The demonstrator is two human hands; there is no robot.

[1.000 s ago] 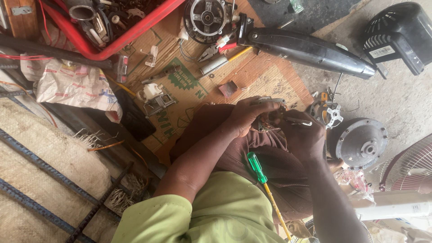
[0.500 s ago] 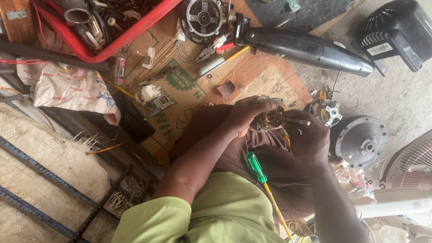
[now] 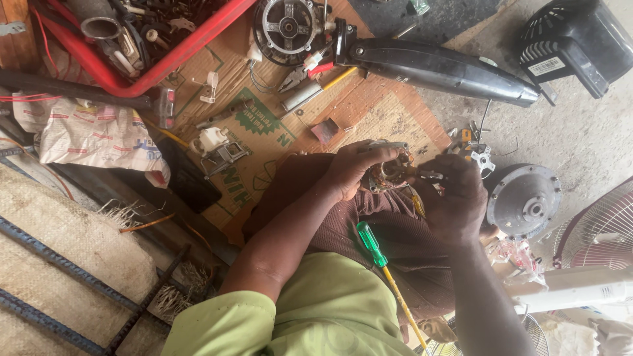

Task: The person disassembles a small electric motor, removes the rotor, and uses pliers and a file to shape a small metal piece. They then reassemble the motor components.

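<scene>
Shift: barely any since a moment ago; both hands hold the same spot mid-frame, view nudged a touch lower.
Left hand (image 3: 356, 170): curled over the coil (image 3: 389, 173), fingers wrapped round its top, steadying it on the lap.
Right hand (image 3: 452, 198): closed from the right side, fingertips pinching at the coil's edge; whether a small tool sits in that pinch, cannot tell.
Coil: copper windings and a yellow lead showing between the two hands, centre of frame, kept close to the body for fine work.
Screwdriver (image 3: 371, 244): green handle, yellow shaft, parked on the thigh below the hands, within easy reach.
Cover (image 3: 524, 200): round grey motor cover, right of the hands, set aside on the floor.
Cardboard (image 3: 264, 125): spread under the parts, upper middle, as a work mat.
Crate (image 3: 142, 72): red, upper left, full of loose metal bits.
Stand (image 3: 438, 66): long black arm across the top.
Fan guard (image 3: 603, 227): wire grille, right edge.
</scene>
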